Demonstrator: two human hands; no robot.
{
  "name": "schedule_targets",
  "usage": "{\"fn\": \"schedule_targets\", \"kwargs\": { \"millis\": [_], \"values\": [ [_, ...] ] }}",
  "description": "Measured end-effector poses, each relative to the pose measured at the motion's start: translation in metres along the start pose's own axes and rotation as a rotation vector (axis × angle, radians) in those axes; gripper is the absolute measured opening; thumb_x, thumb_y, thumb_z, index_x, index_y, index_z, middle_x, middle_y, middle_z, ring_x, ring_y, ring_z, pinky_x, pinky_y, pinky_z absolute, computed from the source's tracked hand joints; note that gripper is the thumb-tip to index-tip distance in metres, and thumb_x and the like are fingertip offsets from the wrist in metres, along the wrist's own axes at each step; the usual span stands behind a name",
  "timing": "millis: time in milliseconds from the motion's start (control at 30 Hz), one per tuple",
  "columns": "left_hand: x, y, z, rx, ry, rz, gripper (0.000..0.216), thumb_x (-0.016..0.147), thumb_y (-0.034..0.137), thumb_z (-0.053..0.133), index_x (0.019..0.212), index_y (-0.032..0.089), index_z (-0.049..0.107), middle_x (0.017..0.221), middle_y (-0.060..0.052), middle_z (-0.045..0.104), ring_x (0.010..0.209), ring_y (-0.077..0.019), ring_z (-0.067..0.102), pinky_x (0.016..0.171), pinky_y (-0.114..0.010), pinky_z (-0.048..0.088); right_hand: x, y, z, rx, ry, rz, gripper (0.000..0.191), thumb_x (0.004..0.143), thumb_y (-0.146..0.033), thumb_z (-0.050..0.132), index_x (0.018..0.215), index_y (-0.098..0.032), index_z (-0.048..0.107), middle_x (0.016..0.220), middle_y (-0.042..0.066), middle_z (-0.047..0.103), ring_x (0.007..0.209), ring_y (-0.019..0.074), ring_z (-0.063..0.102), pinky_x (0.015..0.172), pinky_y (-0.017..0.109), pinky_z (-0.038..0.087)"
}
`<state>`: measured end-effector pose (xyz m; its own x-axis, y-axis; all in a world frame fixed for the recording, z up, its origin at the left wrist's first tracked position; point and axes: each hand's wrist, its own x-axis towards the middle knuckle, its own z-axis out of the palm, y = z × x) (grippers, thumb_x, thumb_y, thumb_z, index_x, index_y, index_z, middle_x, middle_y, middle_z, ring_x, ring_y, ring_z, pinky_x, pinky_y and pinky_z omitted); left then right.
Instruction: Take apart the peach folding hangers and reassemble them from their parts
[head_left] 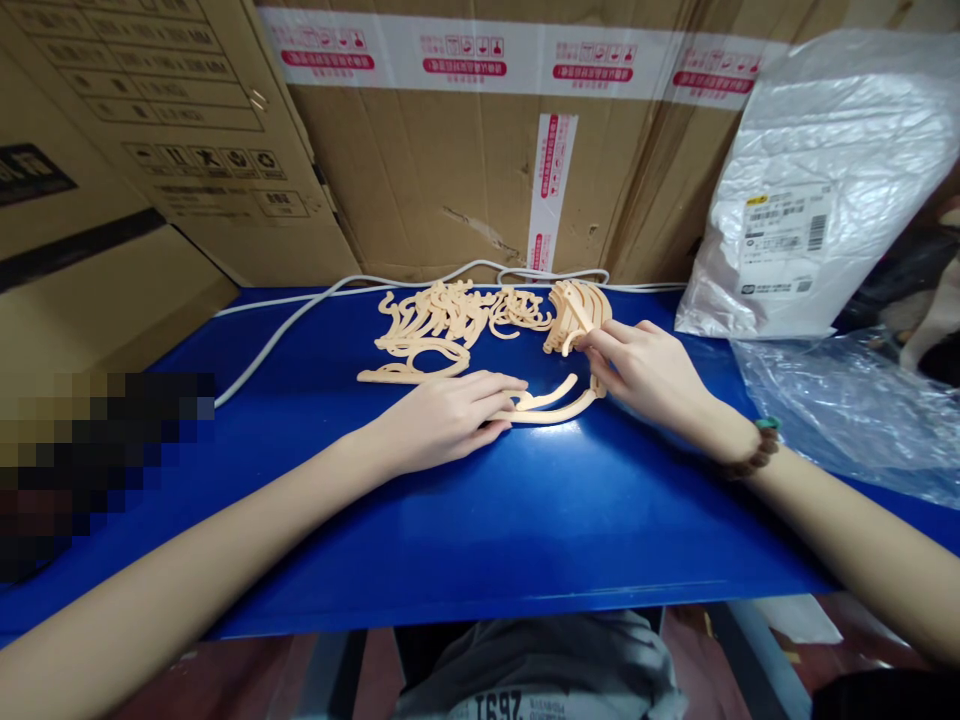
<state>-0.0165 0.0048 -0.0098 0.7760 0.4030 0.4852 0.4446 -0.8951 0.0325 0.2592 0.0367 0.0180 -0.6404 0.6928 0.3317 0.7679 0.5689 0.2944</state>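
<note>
A curved peach plastic hanger piece [551,405] lies on the blue table [480,540]. My left hand [446,415] rests palm down with its fingertips pressing the left end of that piece. My right hand [641,370] pinches its right end, close to a small stack of the same pieces [574,310]. A loose pile of several more peach pieces [442,325] is spread just beyond my left hand. A bead bracelet [754,455] circles my right wrist.
Large cardboard boxes [465,150] wall off the back and left. A white cable [300,315] runs along the table's far edge. A white plastic parcel bag [810,190] and clear plastic wrap [847,410] lie at the right.
</note>
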Motion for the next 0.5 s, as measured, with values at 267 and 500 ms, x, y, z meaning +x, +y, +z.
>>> {"fn": "schedule_targets", "kwargs": {
  "millis": [267, 500],
  "values": [
    [-0.0029, 0.0006, 0.0008, -0.006, 0.026, 0.005, 0.019, 0.099, 0.017, 0.048, 0.108, 0.014, 0.065, 0.123, -0.009, 0.07, 0.108, -0.0163, 0.069, 0.089, -0.028, 0.054, -0.0012, -0.0015, 0.0033, 0.055, 0.025, -0.005, 0.024, 0.097, -0.02, 0.043, 0.105, -0.018, 0.065, 0.094, 0.007, 0.07, 0.071, 0.0173, 0.055, 0.071, 0.031, 0.034],
    [-0.0021, 0.0002, 0.0008, 0.005, -0.031, -0.013, 0.021, 0.096, 0.01, 0.046, 0.11, 0.014, 0.061, 0.127, -0.009, 0.067, 0.108, -0.0186, 0.068, 0.087, -0.03, 0.054, -0.0024, -0.0045, -0.002, 0.178, -0.028, -0.257, 0.026, 0.1, -0.022, 0.039, 0.103, -0.017, 0.065, 0.091, 0.006, 0.066, 0.079, 0.016, 0.059, 0.068, 0.028, 0.035]
  ]
}}
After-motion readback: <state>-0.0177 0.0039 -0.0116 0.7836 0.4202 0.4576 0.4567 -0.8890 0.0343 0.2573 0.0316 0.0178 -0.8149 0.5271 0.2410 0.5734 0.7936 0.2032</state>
